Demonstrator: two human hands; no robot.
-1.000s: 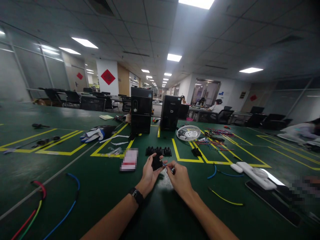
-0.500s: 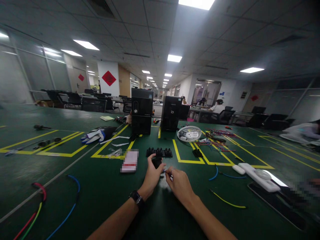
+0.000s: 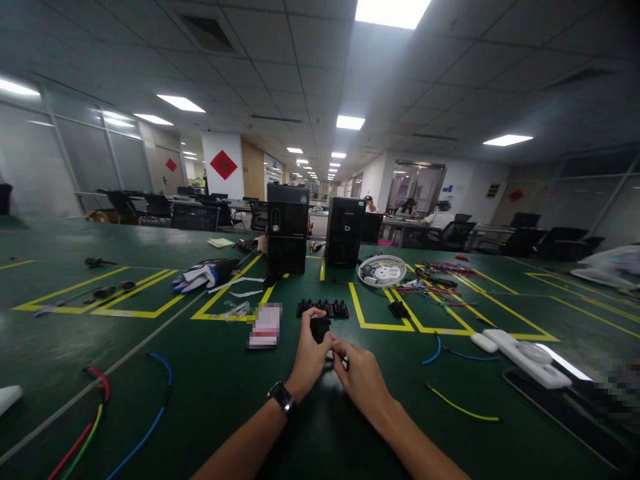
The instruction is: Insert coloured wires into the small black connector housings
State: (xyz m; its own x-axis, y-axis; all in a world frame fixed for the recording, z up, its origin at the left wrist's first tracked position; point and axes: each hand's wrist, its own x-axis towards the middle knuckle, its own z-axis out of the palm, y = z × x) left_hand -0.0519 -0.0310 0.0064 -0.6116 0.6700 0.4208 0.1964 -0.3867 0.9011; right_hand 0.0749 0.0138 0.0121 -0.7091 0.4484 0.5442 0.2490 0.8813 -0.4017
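Observation:
My left hand (image 3: 310, 357) grips a small black plastic block (image 3: 320, 328) above the green table, with a dark watch on that wrist. My right hand (image 3: 359, 373) is closed right beside it, its fingertips pinching something small at the block's lower right; the pinched item is too small to name. The two hands touch at the fingertips. Just beyond them a row of similar black blocks (image 3: 323, 309) lies on the table.
Two black computer towers (image 3: 287, 229) (image 3: 345, 231) stand behind, with a white fan grille (image 3: 383, 271) and a tangle of coloured wires (image 3: 435, 283) to the right. Loose wires (image 3: 463, 410) (image 3: 130, 427), gloves (image 3: 197, 275), a white power strip (image 3: 523, 350) and people seated far off.
The view has tilted so both hands sit lower in the picture. My hands have drawn closer together, and the black block is now more covered by my left fingers.

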